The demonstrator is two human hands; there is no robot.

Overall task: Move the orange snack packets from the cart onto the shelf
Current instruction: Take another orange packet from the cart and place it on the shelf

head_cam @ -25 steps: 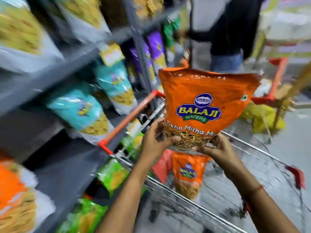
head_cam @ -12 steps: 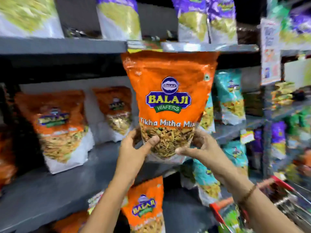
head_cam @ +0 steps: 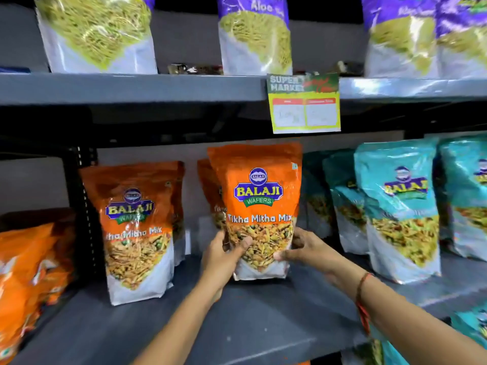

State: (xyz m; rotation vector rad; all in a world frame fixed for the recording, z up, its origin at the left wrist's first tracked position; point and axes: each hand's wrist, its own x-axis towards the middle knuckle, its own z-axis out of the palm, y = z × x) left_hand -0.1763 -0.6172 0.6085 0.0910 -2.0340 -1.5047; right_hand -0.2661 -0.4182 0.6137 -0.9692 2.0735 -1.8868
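An orange Balaji snack packet (head_cam: 259, 196) stands upright on the grey middle shelf (head_cam: 258, 320), its base resting on the board. My left hand (head_cam: 224, 255) grips its lower left side and my right hand (head_cam: 303, 248) grips its lower right side. Another orange packet (head_cam: 209, 185) stands partly hidden right behind it. A further orange packet (head_cam: 137, 227) stands to the left, and several more orange packets (head_cam: 29, 272) lie at the far left. The cart is out of view.
Teal packets (head_cam: 398, 206) stand close on the right of the held packet. Purple-topped packets (head_cam: 254, 32) fill the upper shelf, with a yellow price tag (head_cam: 304, 109) hanging from its edge. A black upright post (head_cam: 84, 214) divides the shelf at the left.
I turned from the cart to the shelf. Both hands carried the orange packet from in front of the upper shelf edge down and inward onto the middle shelf, in front of another orange packet.
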